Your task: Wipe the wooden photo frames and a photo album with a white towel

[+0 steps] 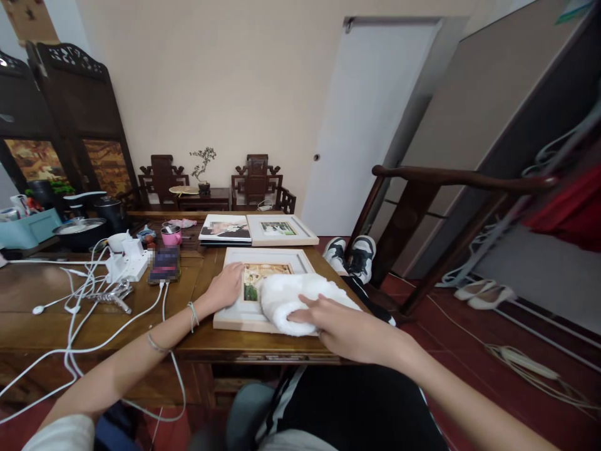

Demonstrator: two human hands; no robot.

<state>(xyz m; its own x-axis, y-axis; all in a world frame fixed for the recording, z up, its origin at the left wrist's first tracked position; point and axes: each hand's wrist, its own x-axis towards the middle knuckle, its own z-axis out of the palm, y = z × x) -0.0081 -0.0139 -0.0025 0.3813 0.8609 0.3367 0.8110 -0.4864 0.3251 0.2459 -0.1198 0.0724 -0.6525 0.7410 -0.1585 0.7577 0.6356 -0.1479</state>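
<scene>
A light wooden picture frame (228, 321) with a white mat and a small coloured picture lies flat near the front edge of the table. My left hand (226, 285) is on its left side, fingers curled over the rim and holding it. Across the right part of the frame lies a fluffy white cloth (300, 294), bunched up and hiding part of the picture. My right hand (331, 322) grips this cloth from the right, pressing it onto the frame, with the index finger stretched over it.
Behind lie a second framed picture (284, 230) and a flat photo panel (226, 228). To the left are a phone (164, 265), a white power strip (129, 260) with tangled cables, a pink mug (171, 235) and a pan (81, 232). A wooden chair (413, 207) with someone's shoes (360, 258) stands right.
</scene>
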